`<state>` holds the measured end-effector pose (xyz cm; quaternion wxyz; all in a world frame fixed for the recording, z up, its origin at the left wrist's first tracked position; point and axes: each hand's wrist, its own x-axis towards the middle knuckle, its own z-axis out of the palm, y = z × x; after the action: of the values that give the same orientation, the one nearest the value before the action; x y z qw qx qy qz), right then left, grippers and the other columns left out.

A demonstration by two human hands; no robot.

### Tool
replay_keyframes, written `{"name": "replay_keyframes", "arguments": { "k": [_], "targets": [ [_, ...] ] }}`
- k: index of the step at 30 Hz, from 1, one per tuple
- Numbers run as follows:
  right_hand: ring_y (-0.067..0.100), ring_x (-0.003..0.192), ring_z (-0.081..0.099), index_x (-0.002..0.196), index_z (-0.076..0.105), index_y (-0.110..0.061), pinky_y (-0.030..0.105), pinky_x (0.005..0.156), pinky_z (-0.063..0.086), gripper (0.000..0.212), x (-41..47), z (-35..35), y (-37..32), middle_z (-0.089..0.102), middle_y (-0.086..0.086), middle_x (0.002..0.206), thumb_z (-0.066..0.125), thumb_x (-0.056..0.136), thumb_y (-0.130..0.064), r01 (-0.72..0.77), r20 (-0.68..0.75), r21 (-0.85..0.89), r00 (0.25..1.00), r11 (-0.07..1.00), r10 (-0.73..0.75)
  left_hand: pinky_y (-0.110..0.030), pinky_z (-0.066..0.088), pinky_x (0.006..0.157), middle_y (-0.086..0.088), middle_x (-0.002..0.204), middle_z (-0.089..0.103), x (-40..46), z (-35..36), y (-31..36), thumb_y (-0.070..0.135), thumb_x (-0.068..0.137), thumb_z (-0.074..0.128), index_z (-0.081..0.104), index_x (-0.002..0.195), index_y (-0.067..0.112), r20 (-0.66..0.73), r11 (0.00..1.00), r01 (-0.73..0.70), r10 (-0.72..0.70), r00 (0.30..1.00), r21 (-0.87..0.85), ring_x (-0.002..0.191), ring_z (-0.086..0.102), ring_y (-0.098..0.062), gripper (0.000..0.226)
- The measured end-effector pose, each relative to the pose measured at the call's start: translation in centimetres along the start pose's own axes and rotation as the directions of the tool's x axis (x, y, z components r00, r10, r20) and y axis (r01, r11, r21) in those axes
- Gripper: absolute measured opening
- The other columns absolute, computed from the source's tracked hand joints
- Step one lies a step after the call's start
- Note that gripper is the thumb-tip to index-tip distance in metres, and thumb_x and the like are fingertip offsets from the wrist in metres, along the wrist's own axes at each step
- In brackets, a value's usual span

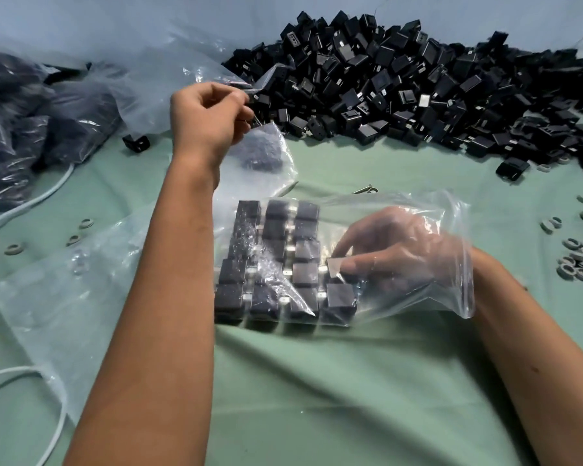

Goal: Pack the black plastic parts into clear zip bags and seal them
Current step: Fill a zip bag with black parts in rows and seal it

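**Right hand inside the zip bag, left hand lifted at the bag pile**

At the far left of the tabletop (pixel 317 381), which is covered in green cloth, lies a heap of filled bags (pixel 31 129) with dark contents, and a white cable (pixel 31 200) runs out from under it. A few grey rings (pixel 78 232) sit on the cloth nearby. A loose sheet of clear plastic (pixel 64 314) spreads toward the near edge.

The left hand (pixel 206 119) is raised above the cloth, its grip narrow: fingers curled, thumb and forefinger pinching the edge of a clear empty bag (pixel 182 72) that billows up behind it. One stray black part (pixel 136 142) lies just left of that wrist.

In the middle lies the clear zip bag (pixel 401 297), flat on the cloth, with black plastic parts (pixel 276 264) set in neat rows at its left end. The right hand (pixel 398 257) is inside the bag through its right-hand opening, its grip pinching one part against the rows.

Behind, from centre to right, runs the big loose pile of black parts (pixel 401 82). More grey rings (pixel 579 257) cluster at the far right edge.
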<state>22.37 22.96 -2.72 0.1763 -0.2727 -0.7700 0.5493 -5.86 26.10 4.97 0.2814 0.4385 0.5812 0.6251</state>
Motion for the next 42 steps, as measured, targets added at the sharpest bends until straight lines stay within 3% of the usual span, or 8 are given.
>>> {"name": "replay_keyframes", "arguments": {
  "k": [4, 14, 18, 22, 29, 33, 39, 42],
  "targets": [
    [0.044, 0.082, 0.071, 0.107, 0.076, -0.006, 0.064, 0.074, 0.053, 0.028, -0.2, -0.5, 0.9, 0.075, 0.02, 0.096, 0.077, 0.095, -0.03, -0.041, 0.016, 0.132, 0.999, 0.99, 0.039, -0.023, 0.046, 0.055, 0.0, 0.062, 0.069, 0.3, -0.3, -0.2, 0.006, 0.091, 0.062, 0.069, 0.079, 0.014, -0.105, 0.996, 0.058, -0.064, 0.992, -0.066, 0.053, 0.058, -0.013, 0.016],
    [0.044, 0.084, 0.073, 0.109, 0.076, -0.009, 0.073, 0.073, 0.055, 0.025, 0.8, -0.3, 2.4, 0.076, 0.019, 0.098, 0.074, 0.097, -0.031, -0.018, 0.066, 0.121, 0.998, 0.992, 0.01, -0.021, 0.048, 0.052, -0.006, 0.069, 0.07, 0.1, 0.8, -0.7, 0.006, 0.092, 0.062, 0.07, 0.079, 0.012, -0.061, 0.999, 0.012, -0.01, 0.998, 0.043, 0.053, 0.06, -0.011, 0.016],
    [0.068, 0.094, 0.059, 0.103, 0.08, -0.02, 0.088, 0.085, 0.04, 0.041, 0.9, 0.3, 2.1, 0.066, 0.037, 0.103, 0.08, 0.083, -0.056, -0.105, -0.135, 0.167, 0.982, 0.98, 0.128, -0.021, 0.049, 0.054, -0.006, 0.071, 0.072, 0.2, 0.8, -1.7, 0.005, 0.091, 0.06, 0.07, 0.076, 0.014, -0.024, 0.99, 0.023, -0.02, 1.0, 0.142, 0.055, 0.063, -0.01, 0.02],
    [0.062, 0.092, 0.065, 0.108, 0.08, -0.033, 0.076, 0.08, 0.051, 0.05, 0.8, 1.4, 0.4, 0.073, 0.028, 0.101, 0.065, 0.081, -0.073, -0.126, -0.167, -0.006, 0.978, 0.992, 0.124, -0.025, 0.052, 0.06, -0.003, 0.072, 0.074, 0.0, 1.2, -2.5, 0.008, 0.091, 0.06, 0.072, 0.08, 0.013, 0.023, 0.97, 0.02, -0.026, 0.999, 0.242, 0.059, 0.066, -0.01, 0.017],
    [0.069, 0.101, 0.059, 0.104, 0.079, -0.012, 0.083, 0.09, 0.042, 0.025, 0.4, 1.4, -0.2, 0.053, 0.056, 0.103, 0.071, 0.094, -0.034, -0.108, -0.197, 0.288, 0.966, 0.951, 0.169, -0.019, 0.051, 0.057, 0.0, 0.069, 0.072, 0.0, 1.4, -2.4, 0.008, 0.091, 0.061, 0.073, 0.081, 0.012, 0.021, 0.972, -0.003, -0.002, 1.0, 0.237, 0.057, 0.066, -0.005, 0.016],
    [0.065, 0.072, 0.055, 0.103, 0.08, -0.035, 0.068, 0.053, 0.052, 0.017, 1.1, 1.9, -0.4, 0.068, 0.032, 0.082, 0.065, 0.099, -0.038, -0.115, -0.201, 0.18, 0.968, 0.977, 0.151, -0.021, 0.051, 0.058, 0.0, 0.069, 0.073, 0.0, 1.3, -2.3, 0.008, 0.091, 0.061, 0.073, 0.081, 0.012, 0.021, 0.971, -0.005, 0.0, 1.0, 0.239, 0.058, 0.066, -0.006, 0.016],
    [0.075, 0.074, 0.046, 0.101, 0.08, -0.011, 0.092, 0.076, 0.03, 0.025, 1.1, 2.1, -0.2, 0.057, 0.041, 0.071, 0.054, 0.101, -0.011, -0.046, -0.332, 0.314, 0.93, 0.948, 0.155, -0.021, 0.052, 0.059, 0.0, 0.07, 0.073, -0.2, 1.5, -2.2, 0.008, 0.091, 0.061, 0.072, 0.081, 0.014, 0.038, 0.97, -0.009, 0.0, 0.999, 0.242, 0.059, 0.067, -0.007, 0.016],
    [0.053, 0.076, 0.063, 0.115, 0.063, 0.019, 0.071, 0.09, 0.049, 0.027, 1.5, 2.6, -0.4, 0.061, 0.011, 0.056, 0.045, 0.105, 0.002, 0.016, -0.472, 0.313, 0.871, 0.95, 0.141, -0.022, 0.052, 0.058, -0.002, 0.072, 0.074, 0.0, 1.0, -2.3, 0.008, 0.091, 0.061, 0.073, 0.083, 0.011, 0.033, 0.967, 0.021, -0.03, 0.999, 0.255, 0.059, 0.067, -0.01, 0.015]
  ]
}}
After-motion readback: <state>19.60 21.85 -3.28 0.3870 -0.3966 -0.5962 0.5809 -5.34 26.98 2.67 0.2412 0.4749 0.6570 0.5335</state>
